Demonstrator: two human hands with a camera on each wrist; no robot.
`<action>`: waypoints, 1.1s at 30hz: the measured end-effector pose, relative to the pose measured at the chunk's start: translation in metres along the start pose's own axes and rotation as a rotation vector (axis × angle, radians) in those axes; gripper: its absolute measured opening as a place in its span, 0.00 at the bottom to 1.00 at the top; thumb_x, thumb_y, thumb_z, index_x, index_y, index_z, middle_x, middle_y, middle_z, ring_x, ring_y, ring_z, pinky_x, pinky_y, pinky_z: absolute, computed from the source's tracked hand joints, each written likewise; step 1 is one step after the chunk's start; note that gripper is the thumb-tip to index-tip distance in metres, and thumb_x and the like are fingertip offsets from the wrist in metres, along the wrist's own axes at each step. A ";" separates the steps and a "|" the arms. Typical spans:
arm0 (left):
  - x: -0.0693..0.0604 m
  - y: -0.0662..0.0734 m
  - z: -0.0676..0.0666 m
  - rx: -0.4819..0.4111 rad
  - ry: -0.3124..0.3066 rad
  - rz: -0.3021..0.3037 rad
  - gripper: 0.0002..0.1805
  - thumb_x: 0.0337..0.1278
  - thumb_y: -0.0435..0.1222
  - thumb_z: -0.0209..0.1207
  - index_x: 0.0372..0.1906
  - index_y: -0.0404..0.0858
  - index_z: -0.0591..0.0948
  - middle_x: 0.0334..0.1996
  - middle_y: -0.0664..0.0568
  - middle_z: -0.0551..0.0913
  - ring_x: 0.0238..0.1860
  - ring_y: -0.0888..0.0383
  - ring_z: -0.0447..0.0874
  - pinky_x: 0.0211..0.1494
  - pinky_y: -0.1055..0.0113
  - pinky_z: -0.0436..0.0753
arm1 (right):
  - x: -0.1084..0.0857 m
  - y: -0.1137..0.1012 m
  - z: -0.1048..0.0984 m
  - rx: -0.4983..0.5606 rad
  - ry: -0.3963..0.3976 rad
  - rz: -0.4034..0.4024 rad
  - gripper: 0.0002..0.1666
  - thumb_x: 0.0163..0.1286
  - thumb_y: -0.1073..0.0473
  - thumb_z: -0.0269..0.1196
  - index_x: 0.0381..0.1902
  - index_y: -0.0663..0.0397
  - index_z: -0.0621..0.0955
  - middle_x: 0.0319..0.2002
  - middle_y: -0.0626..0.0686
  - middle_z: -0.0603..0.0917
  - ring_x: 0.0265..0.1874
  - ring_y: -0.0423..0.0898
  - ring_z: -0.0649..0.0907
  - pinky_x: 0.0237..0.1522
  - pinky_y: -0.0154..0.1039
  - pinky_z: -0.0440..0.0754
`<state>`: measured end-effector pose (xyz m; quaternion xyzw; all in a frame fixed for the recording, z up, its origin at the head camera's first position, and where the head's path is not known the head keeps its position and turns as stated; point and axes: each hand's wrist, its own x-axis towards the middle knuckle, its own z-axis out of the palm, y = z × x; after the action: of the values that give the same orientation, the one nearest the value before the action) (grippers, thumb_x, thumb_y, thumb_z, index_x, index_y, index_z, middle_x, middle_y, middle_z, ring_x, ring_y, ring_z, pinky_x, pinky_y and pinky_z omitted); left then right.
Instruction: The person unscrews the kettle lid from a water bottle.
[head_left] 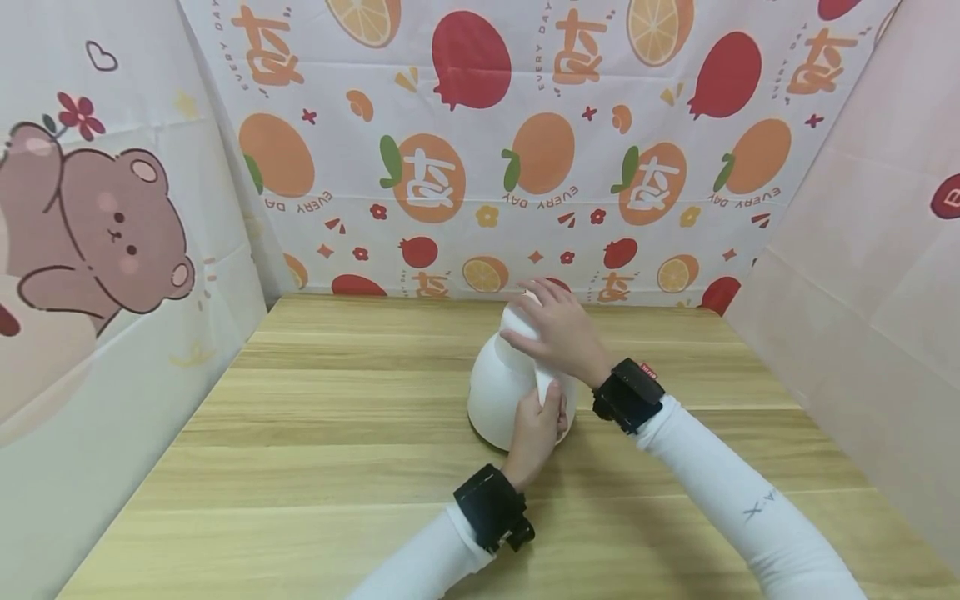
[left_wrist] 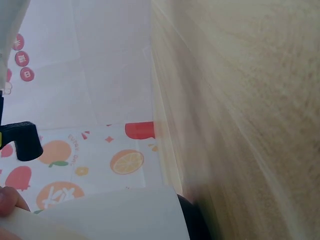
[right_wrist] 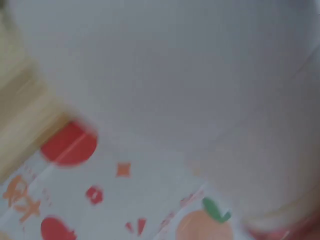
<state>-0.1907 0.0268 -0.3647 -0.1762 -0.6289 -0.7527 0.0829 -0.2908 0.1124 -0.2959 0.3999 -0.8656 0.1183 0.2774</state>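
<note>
A white thermos jug (head_left: 491, 392) with a wide round body and a narrower top stands on the wooden table, right of the middle. My left hand (head_left: 536, 429) grips its handle (head_left: 545, 383) on the near side. Over the top of the jug, my right hand (head_left: 558, 329) holds the white lid (head_left: 517, 321), with its fingers spread round it. The left wrist view shows the jug's side (left_wrist: 135, 215) and its dark base (left_wrist: 195, 217) by the tabletop. In the right wrist view, the blurred white body (right_wrist: 165, 75) fills most of the picture.
The light wooden table (head_left: 322, 467) extends around the jug. A fruit-printed cloth (head_left: 480, 167) hangs behind it. Pale cloths stand at both sides, the left one with a printed bear (head_left: 112, 225). Each wrist wears a black camera band (head_left: 630, 396).
</note>
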 end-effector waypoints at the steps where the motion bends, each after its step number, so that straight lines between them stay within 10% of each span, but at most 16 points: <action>1: 0.000 0.000 0.000 -0.003 -0.002 0.000 0.20 0.71 0.33 0.41 0.19 0.30 0.66 0.11 0.54 0.65 0.13 0.67 0.62 0.18 0.75 0.64 | 0.000 -0.003 0.000 -0.022 -0.005 0.054 0.28 0.62 0.42 0.59 0.53 0.53 0.76 0.57 0.60 0.72 0.58 0.58 0.68 0.55 0.57 0.64; 8: 0.000 0.002 0.000 -0.011 -0.009 0.005 0.21 0.71 0.33 0.41 0.20 0.28 0.66 0.12 0.53 0.64 0.13 0.66 0.61 0.18 0.75 0.64 | 0.001 -0.014 0.001 -0.038 -0.063 0.223 0.30 0.62 0.42 0.58 0.58 0.50 0.72 0.58 0.60 0.70 0.57 0.57 0.68 0.51 0.57 0.67; 25: -0.001 0.000 -0.001 0.009 0.001 0.010 0.21 0.70 0.32 0.42 0.19 0.27 0.66 0.11 0.53 0.63 0.12 0.67 0.61 0.18 0.75 0.63 | -0.004 0.024 0.006 0.203 -0.009 -0.113 0.29 0.58 0.47 0.64 0.55 0.53 0.76 0.56 0.57 0.74 0.55 0.52 0.72 0.54 0.52 0.67; 33: 0.000 0.000 0.000 0.002 -0.004 0.010 0.20 0.71 0.32 0.41 0.19 0.28 0.66 0.11 0.53 0.64 0.13 0.65 0.61 0.18 0.76 0.64 | -0.004 0.012 0.004 0.094 0.041 -0.036 0.32 0.58 0.44 0.62 0.55 0.55 0.75 0.56 0.57 0.74 0.55 0.54 0.72 0.55 0.54 0.65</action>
<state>-0.1905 0.0265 -0.3648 -0.1809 -0.6290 -0.7512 0.0855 -0.2994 0.1211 -0.3007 0.4254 -0.8459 0.1619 0.2780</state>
